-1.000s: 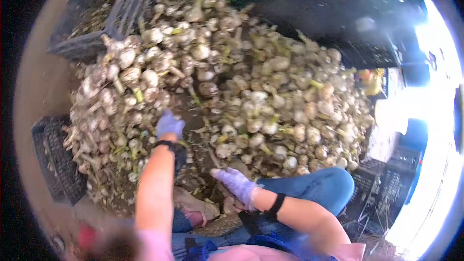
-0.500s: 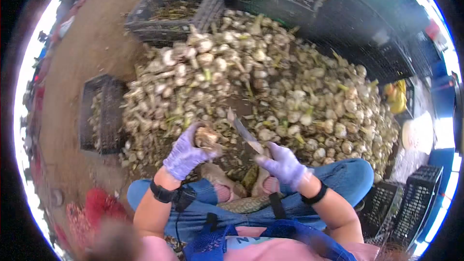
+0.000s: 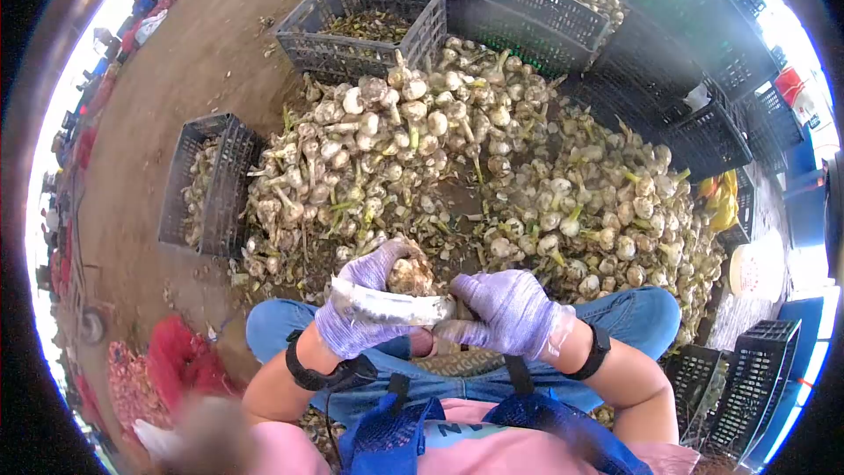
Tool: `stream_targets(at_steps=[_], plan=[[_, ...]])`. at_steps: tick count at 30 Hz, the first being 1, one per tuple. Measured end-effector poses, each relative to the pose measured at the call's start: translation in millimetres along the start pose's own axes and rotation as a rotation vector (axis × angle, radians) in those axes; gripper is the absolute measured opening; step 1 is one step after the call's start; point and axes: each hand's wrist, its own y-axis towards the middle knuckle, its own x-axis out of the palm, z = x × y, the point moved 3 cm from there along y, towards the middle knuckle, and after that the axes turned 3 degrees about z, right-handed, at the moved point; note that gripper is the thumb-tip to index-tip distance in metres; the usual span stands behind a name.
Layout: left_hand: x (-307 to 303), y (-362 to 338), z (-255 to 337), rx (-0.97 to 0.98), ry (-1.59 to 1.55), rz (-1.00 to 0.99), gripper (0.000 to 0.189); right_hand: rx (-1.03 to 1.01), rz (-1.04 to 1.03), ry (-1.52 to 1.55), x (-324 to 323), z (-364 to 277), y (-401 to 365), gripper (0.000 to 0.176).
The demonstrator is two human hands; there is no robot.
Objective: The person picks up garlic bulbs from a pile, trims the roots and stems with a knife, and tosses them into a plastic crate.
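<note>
My left hand [image 3: 359, 324], in a purple glove, holds a garlic bulb [image 3: 410, 276] whose root side shows brown. My right hand [image 3: 505, 312], gloved the same way, is wrapped round the handle of a curved knife. The knife's blade [image 3: 391, 306] points left and lies across the front of my left hand, just below the bulb. Both hands are close together over my lap. A large heap of garlic bulbs with stems [image 3: 369, 145] spreads out on the ground beyond them.
Black crates stand around the heap: one with trimmings [image 3: 363, 57] at the top, one with garlic bits [image 3: 230, 185] at left, others at right [image 3: 760, 378]. A white bucket [image 3: 758, 268] and yellow bag [image 3: 723, 200] are at right. Red mesh bags [image 3: 180, 356] lie lower left.
My right hand has moved left, and the knife has swung from pointing forward to pointing left across my left hand. My left hand and the bulb have shifted slightly right. The view has shifted.
</note>
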Motion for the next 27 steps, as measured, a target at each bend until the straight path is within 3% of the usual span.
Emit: stream_targets(at_steps=[3, 4, 7, 8, 9, 13, 15, 18, 21, 24, 27], plan=[[1, -4, 2, 0.095, 0.109, 0.034, 0.058, -0.030, 0.063, -0.003, 6, 5, -3, 0.057], [3, -5, 4, -0.041, 0.012, -0.031, 0.056, 0.005, 0.052, -0.006, 11, 11, -5, 0.053], [14, -8, -15, 0.023, 0.158, -0.058, 0.051, 0.007, 0.080, 0.025, 24, 44, -12, 0.046], [8, -10, -1, 0.076, 0.095, 0.069, 0.046, 0.242, 0.089, 0.020, 35, 86, -16, 0.049], [-2, -13, 9, 0.009, 0.067, 0.002, 0.044, 0.482, 0.094, 0.021, 42, 113, -24, 0.052], [-1, -3, -8, 0.077, 0.047, -0.057, 0.051, 0.489, 0.191, 0.076, 38, 116, -39, 0.051], [0, 1, -5, 0.057, 0.001, -0.084, 0.056, 0.403, 0.224, 0.374, 32, 96, -34, 0.052], [1, 6, -6, 0.068, 0.075, -0.082, 0.055, 0.359, 0.138, 0.469, 27, 80, -31, 0.055], [1, 8, -2, 0.225, 0.050, -0.162, 0.052, 0.346, 0.087, 0.600, 26, 73, -31, 0.058], [6, 4, -13, 0.417, 0.135, -0.317, 0.051, 0.350, -0.094, 0.745, 26, 66, -29, 0.058], [14, 3, -17, 0.589, 0.231, -0.340, 0.049, 0.370, -0.145, 0.854, 25, 56, -24, 0.056]])
